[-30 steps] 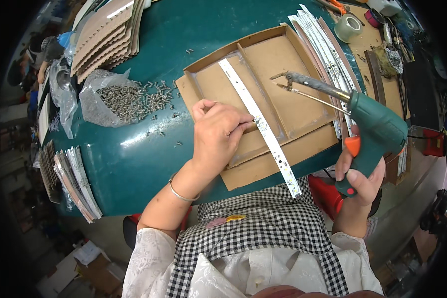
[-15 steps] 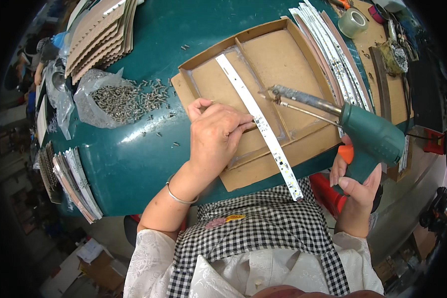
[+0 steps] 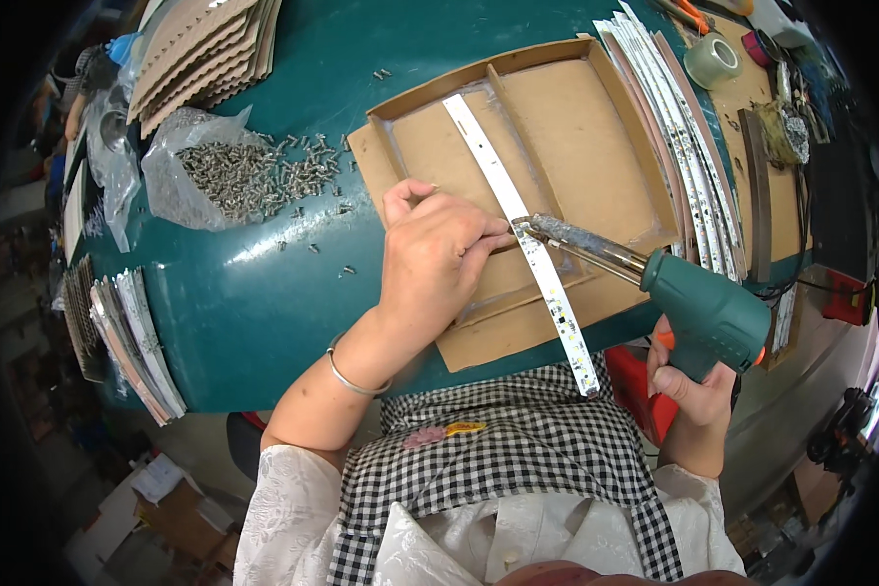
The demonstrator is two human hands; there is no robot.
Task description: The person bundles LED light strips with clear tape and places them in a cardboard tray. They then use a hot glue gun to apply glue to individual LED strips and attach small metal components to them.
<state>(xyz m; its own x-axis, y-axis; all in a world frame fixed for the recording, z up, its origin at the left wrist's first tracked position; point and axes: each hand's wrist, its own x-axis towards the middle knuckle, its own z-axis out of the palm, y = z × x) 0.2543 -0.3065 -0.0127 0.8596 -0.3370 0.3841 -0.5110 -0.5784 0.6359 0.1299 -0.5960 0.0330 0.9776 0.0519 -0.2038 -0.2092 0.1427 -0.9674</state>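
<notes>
A narrow white LED circuit-board strip [image 3: 488,154] lies slantwise over a shallow cardboard tray [image 3: 596,117], its near end jutting past the tray toward my apron. At the strip's left edge, my left hand [image 3: 435,249] pinches thumb and forefinger together; what sits between the fingertips is too small to make out. My right hand [image 3: 698,396] is wrapped round the handle of a green soldering gun [image 3: 708,308] with an orange trigger. Its dark metal tip rests at or just over the strip, close beside my left fingertips; contact cannot be told.
Small metal screws [image 3: 308,171] spill from a clear plastic bag [image 3: 171,181] on the green table [image 3: 264,332]. Stacked LED strips [image 3: 669,146] stand along the tray's right side. Beyond are a tape roll [image 3: 713,61], corrugated cardboard sheets [image 3: 200,59] and, at left, more strips [image 3: 137,342].
My right hand has brought the soldering gun left and down, so its tip is now at the strip by my left fingertips. My left hand keeps its pinch. The whole view has shifted slightly.
</notes>
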